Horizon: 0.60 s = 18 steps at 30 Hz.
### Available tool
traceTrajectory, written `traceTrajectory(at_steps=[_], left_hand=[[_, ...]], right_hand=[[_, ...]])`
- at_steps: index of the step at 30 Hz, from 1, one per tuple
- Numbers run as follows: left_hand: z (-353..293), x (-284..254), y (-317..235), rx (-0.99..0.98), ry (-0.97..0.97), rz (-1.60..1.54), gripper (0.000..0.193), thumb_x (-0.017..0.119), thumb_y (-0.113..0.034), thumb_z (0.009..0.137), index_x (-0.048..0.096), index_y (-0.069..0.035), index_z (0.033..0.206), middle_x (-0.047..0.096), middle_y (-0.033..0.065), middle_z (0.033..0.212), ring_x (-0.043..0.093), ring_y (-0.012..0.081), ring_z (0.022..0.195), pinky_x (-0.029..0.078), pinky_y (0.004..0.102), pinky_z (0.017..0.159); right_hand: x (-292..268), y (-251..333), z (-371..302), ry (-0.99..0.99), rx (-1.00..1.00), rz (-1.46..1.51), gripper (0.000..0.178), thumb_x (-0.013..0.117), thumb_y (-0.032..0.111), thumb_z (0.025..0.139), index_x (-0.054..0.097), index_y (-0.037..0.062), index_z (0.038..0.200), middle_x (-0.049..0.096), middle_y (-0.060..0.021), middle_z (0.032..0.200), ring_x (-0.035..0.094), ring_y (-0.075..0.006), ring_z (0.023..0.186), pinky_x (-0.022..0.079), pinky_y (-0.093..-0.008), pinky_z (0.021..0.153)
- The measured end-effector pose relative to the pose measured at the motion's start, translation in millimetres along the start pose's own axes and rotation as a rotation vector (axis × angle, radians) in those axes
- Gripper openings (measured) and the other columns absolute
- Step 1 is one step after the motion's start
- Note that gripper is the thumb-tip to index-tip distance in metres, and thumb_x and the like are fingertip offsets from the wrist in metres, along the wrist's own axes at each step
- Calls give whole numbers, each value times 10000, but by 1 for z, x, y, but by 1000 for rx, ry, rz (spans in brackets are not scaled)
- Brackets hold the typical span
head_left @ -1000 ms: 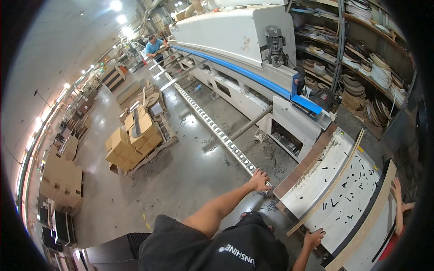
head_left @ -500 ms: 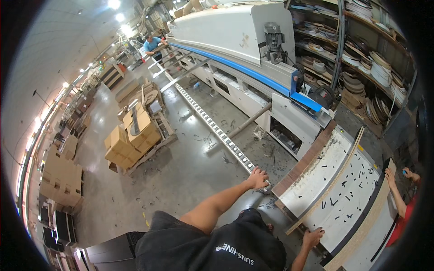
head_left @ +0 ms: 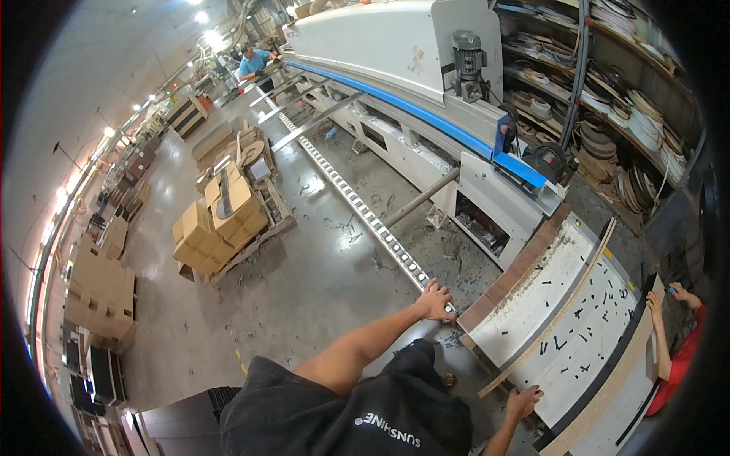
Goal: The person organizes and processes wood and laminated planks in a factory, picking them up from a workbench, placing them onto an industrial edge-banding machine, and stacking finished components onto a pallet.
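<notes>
My left hand (head_left: pixel 436 299) is closed over the near end of a long rail (head_left: pixel 365 216) set with a row of small rollers. The rail runs away to the far left beside a big white machine (head_left: pixel 372 45). My right hand (head_left: pixel 523 402) rests at the near left edge of a white worktable (head_left: pixel 566 357), its fingers loosely bent and nothing visible in them. A thin wooden strip (head_left: pixel 559 304) lies lengthwise on the table, and its near end is just above my right hand. Small black offcuts (head_left: pixel 582 332) are scattered over the white top.
At the right, a person in red (head_left: pixel 688 349) has a hand on a dark-edged board (head_left: pixel 608 380). Another person in blue (head_left: pixel 255 62) stands at the machine's far end. Cardboard boxes (head_left: pixel 228 228) sit on a pallet at left. Shelves (head_left: pixel 585 91) hold coiled edging.
My view has shifted slightly. My left hand stays on the rail end and my right hand stays at the table edge. The hands of the person in red have moved a little.
</notes>
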<state>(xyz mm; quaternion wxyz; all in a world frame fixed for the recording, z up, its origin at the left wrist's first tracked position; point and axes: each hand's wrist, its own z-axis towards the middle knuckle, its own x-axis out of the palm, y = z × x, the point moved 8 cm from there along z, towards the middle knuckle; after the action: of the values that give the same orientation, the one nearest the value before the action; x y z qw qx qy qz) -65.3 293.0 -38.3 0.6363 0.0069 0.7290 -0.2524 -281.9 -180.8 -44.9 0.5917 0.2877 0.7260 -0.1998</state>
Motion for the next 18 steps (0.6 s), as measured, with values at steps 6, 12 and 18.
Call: traceTrajectory(at_steps=[6,12,18], left_hand=[[-4,2,0,22,-35,-11,644,620,-656,879,759,-91,1156,655,146,1263,539,382,1322,180,619,1307],[-2,5,5,-25,89,-50,807,616,-728,868,700,-83,1345,619,173,1408,482,405,1437,119,633,1323],[-5,-9,-2,0,142,43,754,617,-684,934,693,-86,1387,616,160,1449,483,400,1463,145,604,1329]], right_hand=[[-1,0,0,-10,-37,69,875,857,265,850,436,-18,1563,451,-231,1531,666,-458,1194,592,-545,978],[11,-13,-3,-71,23,236,846,860,284,887,462,-27,1566,402,-269,1595,599,-462,1327,547,-547,1056],[93,-77,-56,-513,320,420,499,804,265,937,659,-15,1323,464,-259,1532,560,-442,1309,489,-559,1088]])
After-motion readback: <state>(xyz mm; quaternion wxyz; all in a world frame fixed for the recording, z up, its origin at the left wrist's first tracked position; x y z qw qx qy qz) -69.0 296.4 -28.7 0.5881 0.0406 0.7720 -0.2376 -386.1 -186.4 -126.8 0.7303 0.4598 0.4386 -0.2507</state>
